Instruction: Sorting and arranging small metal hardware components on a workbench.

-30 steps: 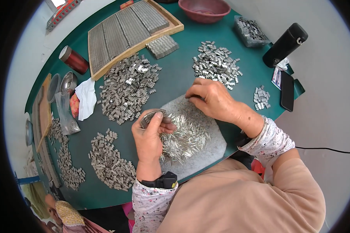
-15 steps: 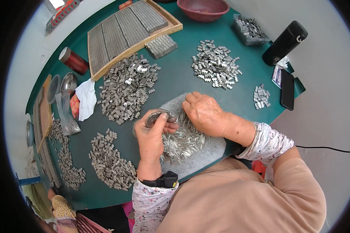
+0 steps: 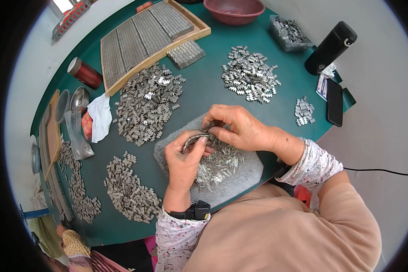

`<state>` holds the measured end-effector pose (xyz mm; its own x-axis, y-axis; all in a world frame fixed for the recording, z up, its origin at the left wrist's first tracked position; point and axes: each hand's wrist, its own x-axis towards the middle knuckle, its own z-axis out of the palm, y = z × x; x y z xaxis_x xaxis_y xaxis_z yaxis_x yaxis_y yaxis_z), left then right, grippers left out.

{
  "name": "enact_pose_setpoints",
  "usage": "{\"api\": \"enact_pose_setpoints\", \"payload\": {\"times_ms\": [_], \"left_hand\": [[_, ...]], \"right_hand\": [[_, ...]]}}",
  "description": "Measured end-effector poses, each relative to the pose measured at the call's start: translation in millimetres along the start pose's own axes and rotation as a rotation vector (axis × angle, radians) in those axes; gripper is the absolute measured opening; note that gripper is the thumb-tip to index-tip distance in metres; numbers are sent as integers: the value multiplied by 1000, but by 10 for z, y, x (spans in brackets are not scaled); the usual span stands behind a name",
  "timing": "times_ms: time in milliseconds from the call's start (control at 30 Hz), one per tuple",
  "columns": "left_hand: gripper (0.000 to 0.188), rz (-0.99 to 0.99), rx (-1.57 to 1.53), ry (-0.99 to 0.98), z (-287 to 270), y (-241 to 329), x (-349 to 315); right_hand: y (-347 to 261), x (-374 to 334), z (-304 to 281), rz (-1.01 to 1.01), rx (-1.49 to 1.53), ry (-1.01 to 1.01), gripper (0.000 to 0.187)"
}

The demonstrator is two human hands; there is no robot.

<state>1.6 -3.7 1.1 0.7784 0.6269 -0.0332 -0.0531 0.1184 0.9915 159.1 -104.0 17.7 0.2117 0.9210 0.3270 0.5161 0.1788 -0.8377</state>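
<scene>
My left hand is closed round a curved dark strip of small metal links, its thumb pressed against the strip's side. The fingers of my right hand are pinched together at the strip's far end; whatever lies between those fingertips is too small to make out. Under both hands a heap of thin, shiny metal pins is spread over a grey felt mat. Left of the mat is a pile of small toothed metal plates. Larger piles of toothed plates and shinier plates lie beyond my hands.
A wooden tray holds rows of metal links, with a linked block beside it. Around the green table stand a red bowl, a plastic box, a black bottle, a phone and a red cup.
My right hand has come down and left from the mat's far edge to the strip, fingers now meeting its end. My left hand has shifted slightly right, toward it.
</scene>
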Motion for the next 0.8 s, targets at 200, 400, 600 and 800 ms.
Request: {"api": "enact_pose_setpoints", "payload": {"times_ms": [200,400,600,800], "left_hand": [[9,-12,11,-21,5,-9,2],[4,123,300,9,-75,-185,7],[3,360,536,5,-42,-127,-5],[10,-105,-121,-12,-43,2,-20]], "right_hand": [[-12,0,-6,74,48,-41,15],[-22,-11,89,-196,-257,-32,15],[-9,-77,150,-148,-217,48,17],[-2,-153,261,-233,-335,245,31]]}}
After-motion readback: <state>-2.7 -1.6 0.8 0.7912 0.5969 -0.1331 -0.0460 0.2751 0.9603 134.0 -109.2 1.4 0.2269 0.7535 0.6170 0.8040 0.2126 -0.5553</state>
